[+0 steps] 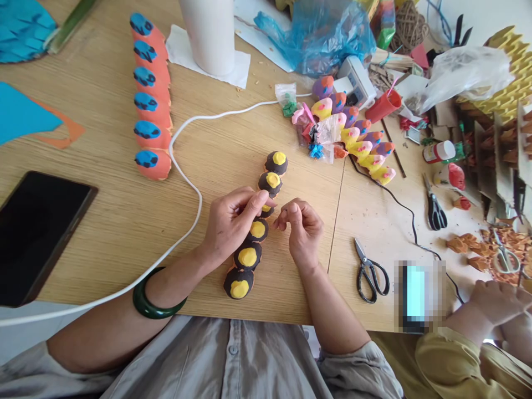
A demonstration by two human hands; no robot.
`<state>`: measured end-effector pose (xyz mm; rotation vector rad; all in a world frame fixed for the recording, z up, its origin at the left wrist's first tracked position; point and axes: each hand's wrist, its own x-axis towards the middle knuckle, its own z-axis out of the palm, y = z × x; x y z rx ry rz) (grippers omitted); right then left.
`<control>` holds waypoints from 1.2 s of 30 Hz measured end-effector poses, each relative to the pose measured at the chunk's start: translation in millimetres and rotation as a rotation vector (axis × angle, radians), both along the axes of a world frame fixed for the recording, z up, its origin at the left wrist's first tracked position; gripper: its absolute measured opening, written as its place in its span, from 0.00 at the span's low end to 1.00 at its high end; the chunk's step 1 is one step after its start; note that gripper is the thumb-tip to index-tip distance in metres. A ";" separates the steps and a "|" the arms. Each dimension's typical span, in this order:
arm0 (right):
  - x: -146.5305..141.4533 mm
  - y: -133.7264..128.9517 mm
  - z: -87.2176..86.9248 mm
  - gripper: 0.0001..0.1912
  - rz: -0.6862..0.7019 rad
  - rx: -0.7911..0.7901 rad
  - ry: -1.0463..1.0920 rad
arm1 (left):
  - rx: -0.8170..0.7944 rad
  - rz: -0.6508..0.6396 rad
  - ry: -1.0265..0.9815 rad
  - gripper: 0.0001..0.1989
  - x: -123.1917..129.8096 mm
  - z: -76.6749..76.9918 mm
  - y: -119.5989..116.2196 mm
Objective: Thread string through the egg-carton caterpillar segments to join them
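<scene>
A row of several dark brown pieces with yellow centres (248,256) runs up the wooden table (103,233) in front of me. My left hand (233,219) is over the middle of the row, thumb and fingers pinched together; what they hold, if anything, is too small to name. Just right of the row, my right hand (301,224) has its fingers curled in and the thumb pressed on them; whatever is between them cannot be made out. The two hands are close but apart. A dark green bangle (155,302) circles my left forearm.
An orange row with blue spots (153,111) lies left of a white cable (199,194). Black-handled scissors (369,274) are at right, a dark phone (44,233) at left. A white cylinder (210,36) stands behind. Another person's hands (494,310) are at lower right.
</scene>
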<state>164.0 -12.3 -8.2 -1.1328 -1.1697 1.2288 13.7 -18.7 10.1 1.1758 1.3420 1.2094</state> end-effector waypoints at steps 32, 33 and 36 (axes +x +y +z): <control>1.5 1.9 -2.8 0.22 0.048 -0.092 0.040 | 0.113 -0.040 0.059 0.05 1.6 -1.2 1.6; 1.1 1.9 -1.7 0.21 0.046 -0.080 0.036 | 0.117 -0.040 0.060 0.05 1.7 -1.3 1.4; -0.1 2.0 1.2 0.19 0.027 -0.066 0.027 | 0.121 -0.054 0.049 0.07 2.1 -1.7 0.8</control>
